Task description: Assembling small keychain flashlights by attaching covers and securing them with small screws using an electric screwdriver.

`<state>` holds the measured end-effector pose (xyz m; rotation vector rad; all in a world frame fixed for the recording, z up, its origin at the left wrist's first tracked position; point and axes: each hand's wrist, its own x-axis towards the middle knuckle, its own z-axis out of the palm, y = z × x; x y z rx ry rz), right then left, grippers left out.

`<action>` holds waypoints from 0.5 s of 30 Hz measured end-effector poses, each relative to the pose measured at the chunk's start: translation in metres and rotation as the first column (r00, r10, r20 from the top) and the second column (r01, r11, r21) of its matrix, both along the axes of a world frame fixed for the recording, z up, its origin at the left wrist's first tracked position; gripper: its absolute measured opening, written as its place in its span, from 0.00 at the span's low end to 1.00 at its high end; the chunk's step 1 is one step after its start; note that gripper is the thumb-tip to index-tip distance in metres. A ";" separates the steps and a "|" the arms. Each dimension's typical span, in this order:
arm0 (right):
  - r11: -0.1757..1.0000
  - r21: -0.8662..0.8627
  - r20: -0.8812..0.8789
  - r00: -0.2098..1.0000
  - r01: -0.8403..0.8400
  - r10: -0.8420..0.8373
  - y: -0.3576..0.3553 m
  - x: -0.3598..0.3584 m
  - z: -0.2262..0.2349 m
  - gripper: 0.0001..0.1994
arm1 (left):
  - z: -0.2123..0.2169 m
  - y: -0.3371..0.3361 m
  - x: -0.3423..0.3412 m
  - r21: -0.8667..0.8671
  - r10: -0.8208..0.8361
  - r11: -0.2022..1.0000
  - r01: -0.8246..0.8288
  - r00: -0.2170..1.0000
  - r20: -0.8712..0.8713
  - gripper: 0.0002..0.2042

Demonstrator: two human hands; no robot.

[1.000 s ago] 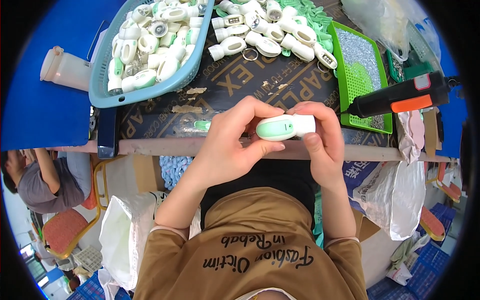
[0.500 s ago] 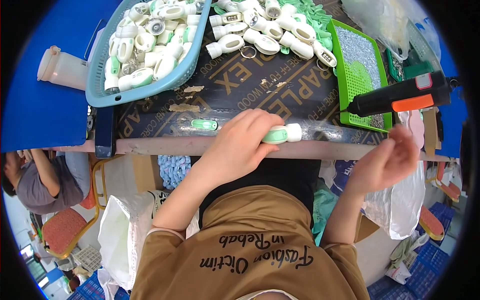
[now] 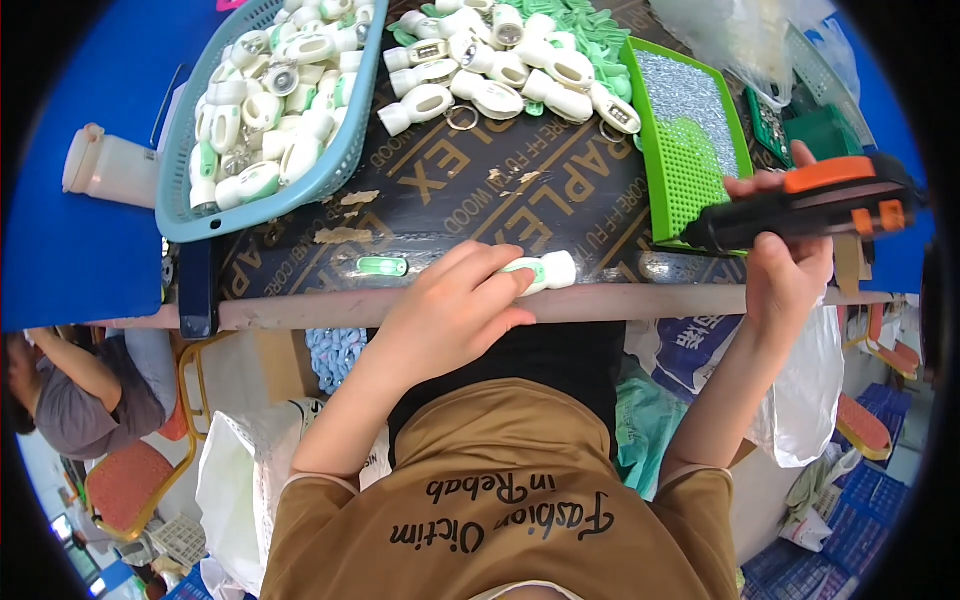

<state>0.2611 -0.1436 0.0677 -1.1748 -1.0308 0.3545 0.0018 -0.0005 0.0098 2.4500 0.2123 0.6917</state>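
Note:
My left hand rests at the table's front edge, its fingers closed over a small white and green flashlight that lies on its side with the white head to the right. In my right hand is a black and orange electric screwdriver. The thumb is on the near side and the fingers wrap behind it; its tip points left, over the near end of a green tray. Left of my left hand lies a loose oblong green cover.
A blue basket full of white and green flashlights stands at the left. More flashlights, some with key rings, are piled at the back beside green pieces. Tiny silvery parts fill the tray. Another person sits at far left.
My right hand has moved up and taken hold of the electric screwdriver, which has turned in the grip. My left hand stays on the flashlight; the whole view has shifted slightly.

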 end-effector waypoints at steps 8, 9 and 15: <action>0.973 0.230 -0.305 0.950 0.007 0.066 -0.030 0.015 0.034 0.26 | -0.006 -0.007 0.005 0.085 0.062 0.994 -0.064 0.998 0.027 0.10; 0.949 0.309 -0.324 0.930 -0.070 0.174 -0.027 0.021 0.031 0.20 | -0.006 -0.008 0.004 0.068 0.088 0.994 -0.089 0.996 0.023 0.10; 0.946 0.319 -0.167 0.986 0.062 -0.009 -0.024 0.022 0.021 0.27 | -0.007 -0.004 0.004 0.081 0.060 0.995 -0.063 0.997 0.042 0.10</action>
